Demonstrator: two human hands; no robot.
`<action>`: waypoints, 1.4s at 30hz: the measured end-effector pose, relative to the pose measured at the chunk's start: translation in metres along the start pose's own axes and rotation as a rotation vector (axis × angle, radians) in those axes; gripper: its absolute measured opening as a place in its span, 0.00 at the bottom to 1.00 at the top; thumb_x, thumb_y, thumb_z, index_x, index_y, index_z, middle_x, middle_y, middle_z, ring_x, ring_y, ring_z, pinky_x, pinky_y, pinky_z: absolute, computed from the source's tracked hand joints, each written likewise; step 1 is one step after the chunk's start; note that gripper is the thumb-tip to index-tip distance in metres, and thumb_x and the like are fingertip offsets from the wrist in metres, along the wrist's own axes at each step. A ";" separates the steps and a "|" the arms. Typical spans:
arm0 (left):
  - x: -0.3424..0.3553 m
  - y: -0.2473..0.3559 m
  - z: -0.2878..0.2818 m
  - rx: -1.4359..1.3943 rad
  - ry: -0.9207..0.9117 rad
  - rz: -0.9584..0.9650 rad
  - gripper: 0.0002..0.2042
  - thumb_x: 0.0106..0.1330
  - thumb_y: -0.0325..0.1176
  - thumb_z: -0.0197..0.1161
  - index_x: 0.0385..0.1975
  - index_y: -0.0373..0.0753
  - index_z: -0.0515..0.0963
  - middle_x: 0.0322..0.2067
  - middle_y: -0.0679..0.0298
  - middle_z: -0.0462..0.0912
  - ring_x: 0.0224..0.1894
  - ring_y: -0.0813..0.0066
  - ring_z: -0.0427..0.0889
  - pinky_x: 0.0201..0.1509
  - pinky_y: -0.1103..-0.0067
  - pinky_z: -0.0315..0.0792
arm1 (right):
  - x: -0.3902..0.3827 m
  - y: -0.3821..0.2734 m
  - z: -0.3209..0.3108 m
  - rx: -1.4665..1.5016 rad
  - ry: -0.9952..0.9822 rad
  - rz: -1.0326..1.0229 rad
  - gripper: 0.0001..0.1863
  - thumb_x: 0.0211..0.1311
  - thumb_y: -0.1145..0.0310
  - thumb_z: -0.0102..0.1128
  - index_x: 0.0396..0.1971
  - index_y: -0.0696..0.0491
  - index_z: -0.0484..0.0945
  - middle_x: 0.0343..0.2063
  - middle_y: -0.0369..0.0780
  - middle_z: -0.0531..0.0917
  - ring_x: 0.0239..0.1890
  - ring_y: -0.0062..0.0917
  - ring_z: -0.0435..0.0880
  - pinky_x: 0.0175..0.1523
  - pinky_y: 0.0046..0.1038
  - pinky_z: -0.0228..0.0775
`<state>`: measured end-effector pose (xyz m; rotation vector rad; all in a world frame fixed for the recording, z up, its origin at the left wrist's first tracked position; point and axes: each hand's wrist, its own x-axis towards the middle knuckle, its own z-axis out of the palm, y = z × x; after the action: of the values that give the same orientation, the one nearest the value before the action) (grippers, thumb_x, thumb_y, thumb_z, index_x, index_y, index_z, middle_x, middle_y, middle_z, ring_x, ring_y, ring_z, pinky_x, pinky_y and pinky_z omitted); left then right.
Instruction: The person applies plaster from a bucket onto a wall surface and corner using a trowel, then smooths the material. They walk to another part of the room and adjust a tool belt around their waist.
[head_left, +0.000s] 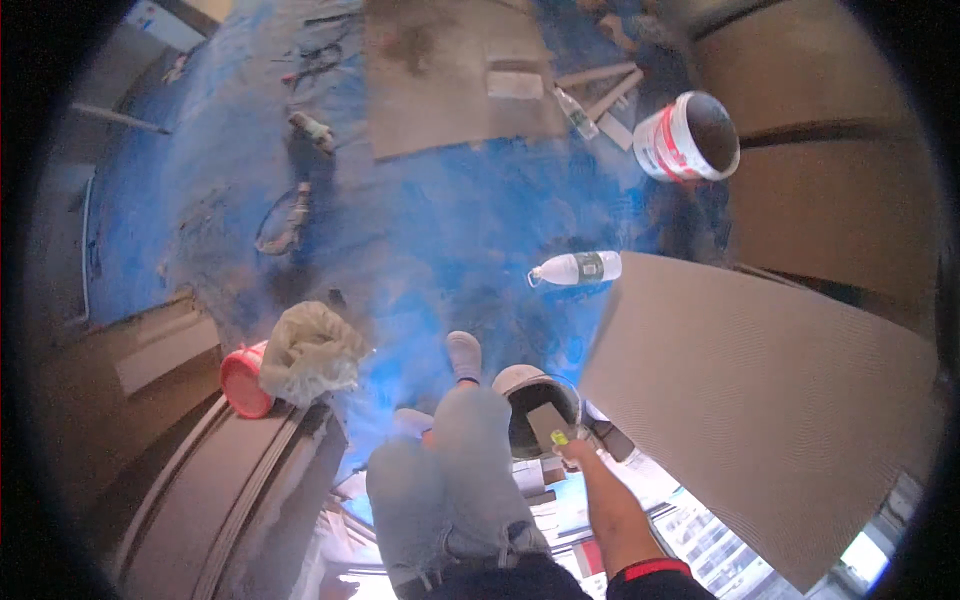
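My right hand (572, 453) is closed around the yellow-green handle of a putty knife (546, 421). Its wide flat blade reaches into the mouth of a white bucket (518, 377) standing by my right leg. The bucket's inside looks dark, and I cannot make out what it holds. My left hand is outside the picture.
A large ribbed tile (760, 400) leans at the right, with a plastic bottle (580, 268) lying by its corner. Farther off stands a white-and-red bucket (660, 145). A red-lidded bucket (247, 382) and a crumpled plastic bag (312, 350) sit at the left. Blue sheeting (430, 220) covers the floor.
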<state>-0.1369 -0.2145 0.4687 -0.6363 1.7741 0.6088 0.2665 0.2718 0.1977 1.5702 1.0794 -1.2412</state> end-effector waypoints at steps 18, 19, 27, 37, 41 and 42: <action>0.028 0.247 0.010 0.678 -0.019 0.101 0.16 0.65 0.32 0.54 0.51 0.33 0.72 0.36 0.60 0.79 0.35 0.69 0.78 0.41 0.69 0.77 | 0.068 -0.056 0.010 -0.309 0.651 -0.288 0.18 0.52 0.66 0.55 0.43 0.55 0.79 0.45 0.46 0.77 0.54 0.41 0.71 0.69 0.51 0.42; 0.028 0.245 -0.003 0.618 -0.033 0.095 0.16 0.64 0.32 0.54 0.50 0.34 0.72 0.37 0.60 0.78 0.35 0.70 0.78 0.41 0.69 0.76 | 0.044 -0.057 0.017 -0.280 0.742 -0.357 0.15 0.52 0.64 0.57 0.39 0.55 0.81 0.43 0.45 0.79 0.52 0.40 0.74 0.68 0.51 0.47; 0.106 0.385 0.027 0.321 -0.069 0.263 0.16 0.65 0.34 0.53 0.50 0.36 0.73 0.40 0.60 0.78 0.38 0.70 0.77 0.43 0.69 0.75 | -0.082 -0.201 -0.112 0.085 0.573 -0.275 0.11 0.54 0.62 0.57 0.33 0.52 0.78 0.35 0.42 0.75 0.43 0.37 0.70 0.57 0.47 0.47; 0.134 0.715 0.011 0.054 -0.088 0.373 0.16 0.67 0.38 0.50 0.50 0.39 0.74 0.44 0.61 0.77 0.40 0.70 0.76 0.45 0.70 0.74 | -0.226 -0.544 -0.419 0.444 0.607 -0.382 0.10 0.56 0.59 0.58 0.25 0.49 0.74 0.25 0.38 0.70 0.32 0.33 0.65 0.44 0.43 0.47; 0.188 0.857 -0.012 0.363 -0.121 0.881 0.18 0.68 0.42 0.49 0.51 0.39 0.74 0.48 0.59 0.76 0.39 0.68 0.77 0.46 0.69 0.73 | -0.265 -0.638 -0.495 0.607 0.564 -0.412 0.11 0.57 0.58 0.58 0.22 0.48 0.73 0.22 0.36 0.68 0.27 0.31 0.63 0.39 0.41 0.47; 0.212 0.908 -0.002 0.513 -0.145 1.074 0.18 0.69 0.44 0.48 0.51 0.40 0.74 0.50 0.58 0.75 0.39 0.68 0.78 0.46 0.68 0.73 | -0.268 -0.650 -0.513 0.654 0.559 -0.392 0.12 0.57 0.58 0.58 0.21 0.48 0.72 0.21 0.35 0.67 0.26 0.31 0.63 0.37 0.41 0.47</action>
<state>-0.8134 0.4152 0.3476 0.7625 1.9348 0.8130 -0.2597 0.9066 0.4760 2.3814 1.4730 -1.5637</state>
